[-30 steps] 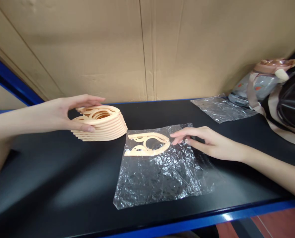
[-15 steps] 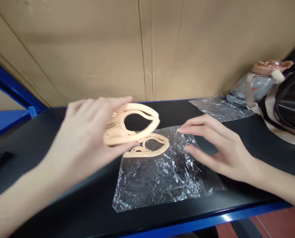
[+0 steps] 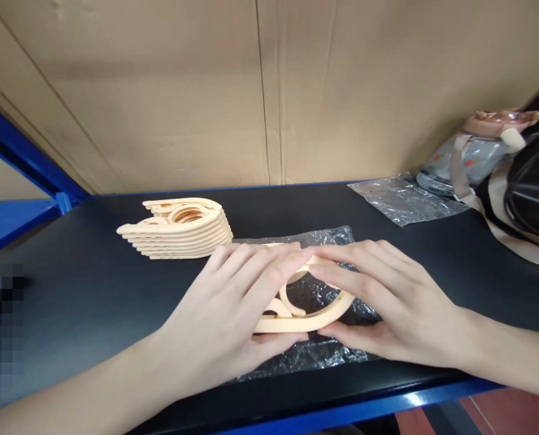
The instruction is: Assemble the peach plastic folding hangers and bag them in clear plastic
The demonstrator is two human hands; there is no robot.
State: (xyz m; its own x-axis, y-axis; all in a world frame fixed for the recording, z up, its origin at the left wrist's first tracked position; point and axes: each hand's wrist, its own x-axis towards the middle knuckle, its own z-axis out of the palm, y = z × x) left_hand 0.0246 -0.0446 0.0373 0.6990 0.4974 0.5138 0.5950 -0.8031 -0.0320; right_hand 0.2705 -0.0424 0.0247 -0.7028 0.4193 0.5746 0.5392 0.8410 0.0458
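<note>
Blue front edge (image 3: 414, 399) below your hands | tabletop (image 3: 92, 290) extends left | hanger (image 3: 308, 323) cream, curved (hollow middle) | left hand (image 3: 233, 302), right hand (image 3: 400, 302) pinching it

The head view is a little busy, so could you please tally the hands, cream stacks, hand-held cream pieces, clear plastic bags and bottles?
Hands: 2 (left hand, right hand)
Hand-held cream piece: 1
Cream stack, taken as one: 1
Clear plastic bags: 2 (near bag, far bag)
Bottle: 1
Total: 7
</note>
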